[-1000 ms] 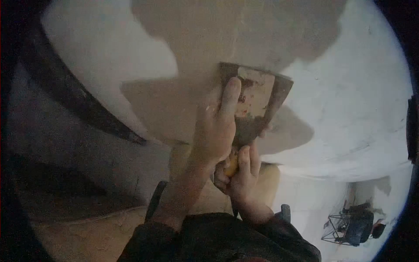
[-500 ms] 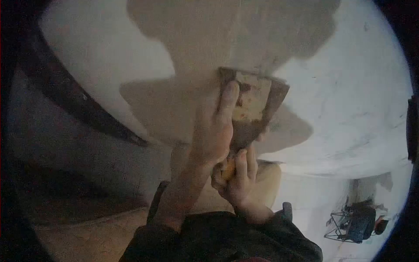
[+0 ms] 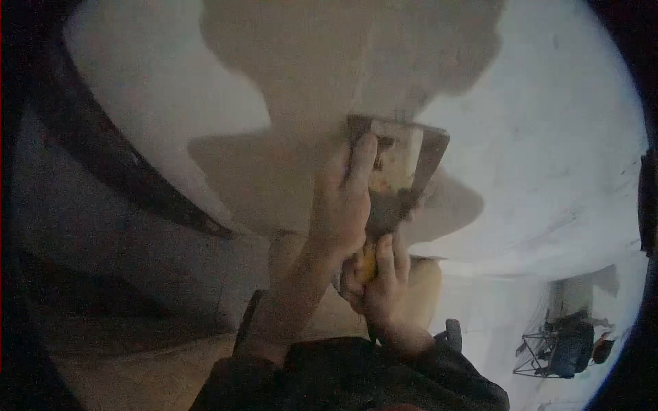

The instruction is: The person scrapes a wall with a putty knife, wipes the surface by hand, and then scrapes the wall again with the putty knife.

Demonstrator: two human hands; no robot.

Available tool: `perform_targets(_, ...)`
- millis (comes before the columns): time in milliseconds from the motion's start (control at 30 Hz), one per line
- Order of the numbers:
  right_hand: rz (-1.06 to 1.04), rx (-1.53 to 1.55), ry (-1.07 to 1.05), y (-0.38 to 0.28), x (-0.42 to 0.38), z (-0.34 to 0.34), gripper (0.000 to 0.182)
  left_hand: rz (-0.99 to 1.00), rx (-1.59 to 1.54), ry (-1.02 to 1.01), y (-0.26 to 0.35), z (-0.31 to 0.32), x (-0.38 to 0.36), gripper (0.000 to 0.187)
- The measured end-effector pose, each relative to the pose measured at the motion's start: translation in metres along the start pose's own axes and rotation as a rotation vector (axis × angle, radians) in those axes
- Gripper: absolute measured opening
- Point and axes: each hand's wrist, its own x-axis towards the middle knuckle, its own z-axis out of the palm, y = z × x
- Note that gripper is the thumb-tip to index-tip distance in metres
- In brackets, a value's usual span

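Note:
A wide, dark scraper blade [image 3: 426,161], smeared with a pale material, lies against the white wall surface [image 3: 548,123] at the centre of the head view. Its yellow handle [image 3: 370,264] shows between the fingers of my right hand [image 3: 387,284], which is wrapped round it. My left hand [image 3: 346,198] grips the blade's left side, with a finger laid over its face. The rest of its fingers are hidden behind the blade.
A long dark strip [image 3: 151,185] runs diagonally down the left side. A dark object on a metal frame [image 3: 572,349] stands at the lower right. Shadows fall across the wall around the blade.
The top of the blade is slightly lower in view, and my right hand has shifted a little to the right. Both hands keep their hold.

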Motion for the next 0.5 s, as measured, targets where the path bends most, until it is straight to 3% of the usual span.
perform_targets(67,0.109,0.283,-0.058,-0.006,-0.002,0.003,0.035,-0.117,-0.126,-0.083,0.017,0.003,-0.006,0.043)
perform_targets(100,0.086,0.157,-0.071,-0.002,-0.001,-0.002,0.034,-0.147,-0.154,-0.122,0.018,0.002,-0.007,0.043)
perform_targets(200,0.02,0.059,0.152,0.024,-0.004,-0.001,0.03,0.094,0.025,0.009,-0.024,-0.003,0.001,0.04)
perform_targets(233,0.042,0.056,0.094,0.017,-0.004,-0.004,0.029,0.186,0.065,0.055,-0.024,0.001,0.005,0.038)
perform_targets(267,0.063,0.052,0.035,0.009,-0.003,-0.006,0.029,0.131,0.012,0.012,-0.022,0.0,0.004,0.038)
perform_targets(333,0.178,0.352,-0.039,0.001,0.004,-0.005,0.035,0.018,-0.093,-0.071,0.001,0.0,0.004,0.037)
perform_targets(400,0.05,0.035,0.032,0.009,-0.001,-0.008,0.034,-0.003,-0.164,-0.062,-0.012,-0.001,0.004,0.04)
perform_targets(500,-0.356,-0.362,0.064,0.025,0.009,-0.01,0.031,0.108,0.009,-0.015,-0.033,-0.008,0.011,0.044)
